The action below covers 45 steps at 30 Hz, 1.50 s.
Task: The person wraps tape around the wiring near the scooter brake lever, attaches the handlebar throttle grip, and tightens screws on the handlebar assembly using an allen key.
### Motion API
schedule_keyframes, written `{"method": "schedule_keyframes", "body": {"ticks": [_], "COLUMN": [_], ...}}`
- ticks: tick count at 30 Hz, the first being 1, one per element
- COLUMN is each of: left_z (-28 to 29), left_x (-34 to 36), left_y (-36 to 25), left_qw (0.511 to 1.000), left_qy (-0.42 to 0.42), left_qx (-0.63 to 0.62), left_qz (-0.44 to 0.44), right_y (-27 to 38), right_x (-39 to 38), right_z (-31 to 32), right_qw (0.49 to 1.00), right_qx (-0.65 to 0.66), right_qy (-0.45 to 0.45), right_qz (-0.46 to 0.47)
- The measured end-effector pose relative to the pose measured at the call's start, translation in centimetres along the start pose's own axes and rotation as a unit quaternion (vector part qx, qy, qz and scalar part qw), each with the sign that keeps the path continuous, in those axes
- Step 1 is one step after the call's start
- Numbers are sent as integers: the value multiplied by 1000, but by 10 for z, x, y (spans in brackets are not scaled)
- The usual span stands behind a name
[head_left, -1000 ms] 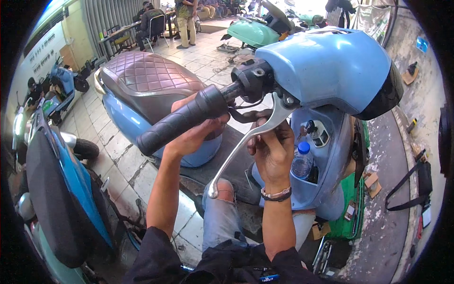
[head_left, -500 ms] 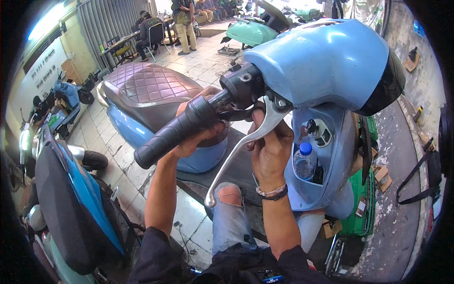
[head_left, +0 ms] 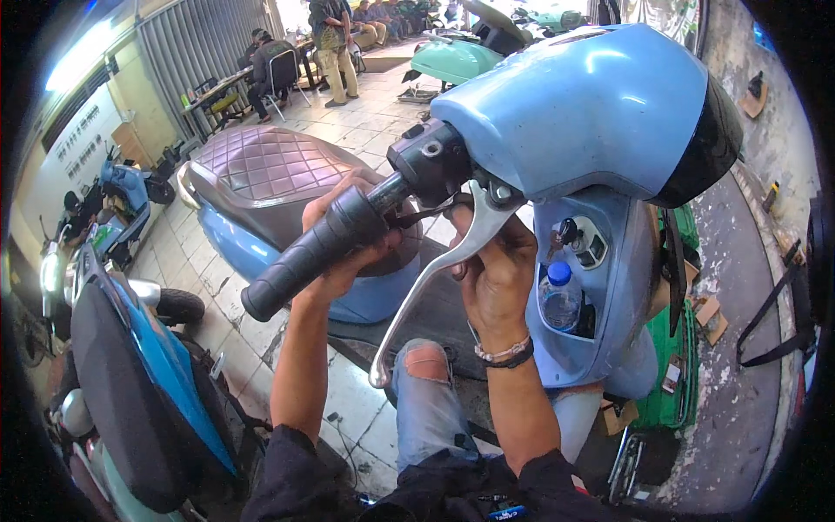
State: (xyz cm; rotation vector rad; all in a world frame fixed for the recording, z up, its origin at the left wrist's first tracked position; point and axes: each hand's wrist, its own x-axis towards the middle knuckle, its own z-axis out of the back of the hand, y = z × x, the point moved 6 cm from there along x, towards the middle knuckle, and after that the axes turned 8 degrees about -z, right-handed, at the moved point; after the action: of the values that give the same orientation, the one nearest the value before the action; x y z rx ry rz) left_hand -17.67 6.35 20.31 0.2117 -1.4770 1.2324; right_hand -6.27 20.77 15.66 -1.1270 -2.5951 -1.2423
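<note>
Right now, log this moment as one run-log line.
left hand: under black handlebar grip | right hand: at silver brake lever pivot | scooter: light blue

Bkgd only. Brown quilted seat [head_left: 261, 170] behind, on light-blue scooter body. Water bottle [head_left: 558, 297], blue cap, upright in front glovebox pocket [head_left: 609, 348]; key [head_left: 567, 233] in ignition just above. Blue scooter [head_left: 139, 348] w/ black seat at left edge. Mint-green scooter [head_left: 457, 59] far back. People seated at table [head_left: 217, 87] upper left, one standing [head_left: 329, 43] near. Tiled floor [head_left: 365, 113]. Cardboard scraps [head_left: 706, 311] at right by green crate [head_left: 665, 400].
</note>
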Motion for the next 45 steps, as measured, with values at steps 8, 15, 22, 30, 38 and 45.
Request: {"method": "schedule_keyframes", "body": {"ticks": [8,15,22,30,38,45], "left_z": [3,13,21,25,20,14], "left_x": [12,20,26,29,34,34], "left_y": [-6,-11,-13,-13,-19,-11], "left_qw": [996,982,976,967,958,972], "left_qy": [40,89,116,139,208,206], "left_qx": [45,141,159,194,183,110], "left_qz": [-73,-86,-89,-86,-70,-26], "right_y": [2,3,4,4,19,21], "right_x": [-10,-18,-19,-26,-36,-43], "right_z": [3,-9,-9,-2,-1,-7], "right_qw": [993,973,953,957,938,924], "right_qx": [-53,-112,-209,-224,-307,-355], "right_qy": [89,194,210,175,159,143], "right_qz": [-58,-52,-56,-57,-14,6]}}
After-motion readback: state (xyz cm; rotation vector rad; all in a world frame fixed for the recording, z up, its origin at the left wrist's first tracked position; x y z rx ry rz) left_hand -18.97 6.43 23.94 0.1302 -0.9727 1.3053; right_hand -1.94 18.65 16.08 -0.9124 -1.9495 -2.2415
